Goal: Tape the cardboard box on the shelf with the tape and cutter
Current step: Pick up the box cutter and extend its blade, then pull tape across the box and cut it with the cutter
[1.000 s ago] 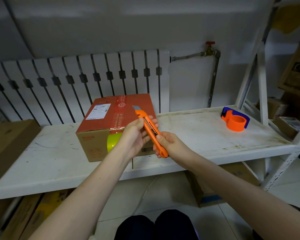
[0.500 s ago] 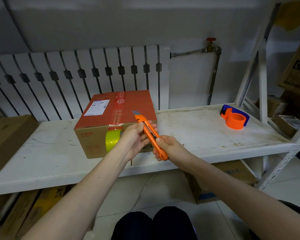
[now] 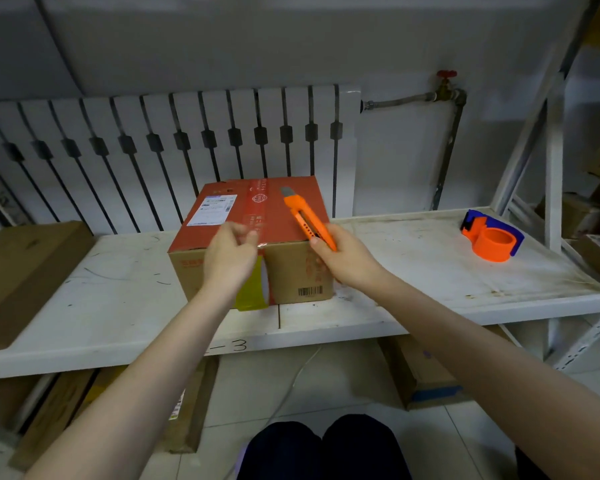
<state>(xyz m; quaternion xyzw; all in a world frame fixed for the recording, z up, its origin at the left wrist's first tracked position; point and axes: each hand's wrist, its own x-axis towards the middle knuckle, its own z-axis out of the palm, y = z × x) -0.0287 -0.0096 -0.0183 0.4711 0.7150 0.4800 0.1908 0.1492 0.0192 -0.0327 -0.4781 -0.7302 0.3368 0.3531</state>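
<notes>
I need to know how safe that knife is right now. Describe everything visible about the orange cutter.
The orange cutter is a slim plastic utility knife with a dark slider track along its body and a short grey blade showing at its far tip. It points up and away, tilted left, over the red-topped cardboard box. Only the right hand holds it, by the lower end; the left hand is apart from it.

The white, scuffed metal shelf lies bare between the red-topped cardboard box and the orange-and-blue tape dispenser, and again between the box and the flat brown carton at far left. A white slatted radiator closes in just behind the box. The white shelf uprights block the right end.
</notes>
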